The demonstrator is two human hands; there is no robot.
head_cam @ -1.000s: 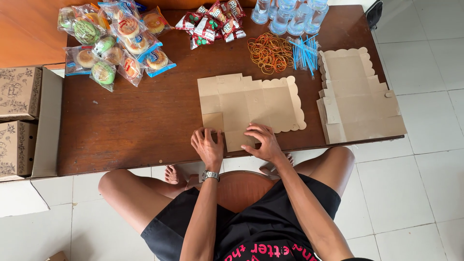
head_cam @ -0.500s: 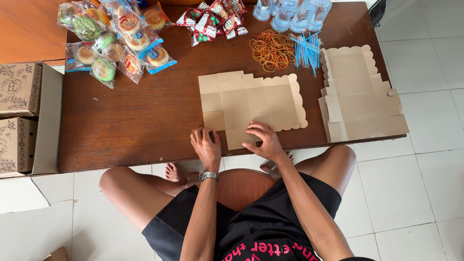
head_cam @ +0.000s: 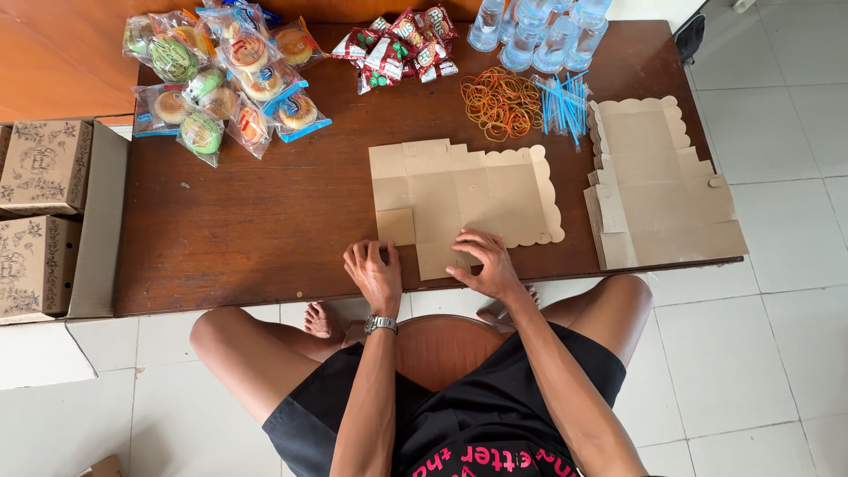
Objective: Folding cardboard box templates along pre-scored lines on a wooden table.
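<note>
Vs. the earlier frames, little has shifted: both hands sit at the same near edge of the flat box blank (head_cam: 459,199), w/ the right hand (head_cam: 484,263) now slid a bit further onto the bottom flap and the left hand (head_cam: 375,272) a touch lower beside it.

Left hand: fingers curled, resting on the desk (head_cam: 265,221) just below the small square side flap, holding nothing. Right hand: fingers spread, pressing flat on the bottom flap, no grip closed around anything.

The blank lies unfolded mid-desk, near the front edge, scalloped edge toward the right. Handling, as a judgement: thin brown card, light, stiff along panels but bends easily at the scored creases; slides readily on the polished wood, so it needs one hand pinning it. Best hold looks like flap edges or beside a crease; scalloped edge likely dents easily.

Containers and contents: stack of more flat blanks (head_cam: 658,190) at the right end, not folded, so nothing inside. Two made-up printed cardboard boxes (head_cam: 40,212) at far left, lids closed, contents hidden. Clear bags of pastries (head_cam: 221,79) top left, each w/ a round cake or bun inside. Red snack packets (head_cam: 397,44) sealed, top centre. Sealed water cups (head_cam: 539,31) top right. Loose rubber bands (head_cam: 501,104) and blue straws (head_cam: 564,102) lie beside them.
</note>
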